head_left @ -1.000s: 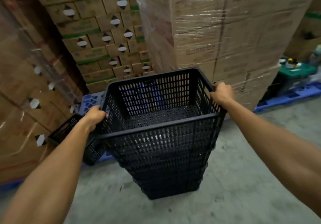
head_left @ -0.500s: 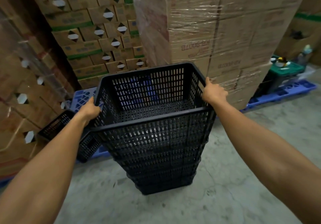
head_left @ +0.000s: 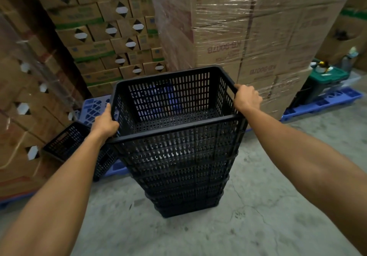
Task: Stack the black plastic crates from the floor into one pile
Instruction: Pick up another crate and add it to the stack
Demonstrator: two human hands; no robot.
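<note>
Cartons hemming in a warehouse aisle
Wrapped cartons (head_left: pixel 248 37) are blocking twelve o'clock, a loose crate (head_left: pixel 65 142) is crowding nine o'clock; bare concrete floor (head_left: pixel 258 216) is lying open toward four o'clock.

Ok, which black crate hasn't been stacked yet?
The tilted crate left of the pile, behind the left hand, leaning against the blue pallet.

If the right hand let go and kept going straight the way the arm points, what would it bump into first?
Probably the wrapped cardboard boxes behind the crate stack. The right hand points forward and up toward them, though depth is hard to judge.
</note>
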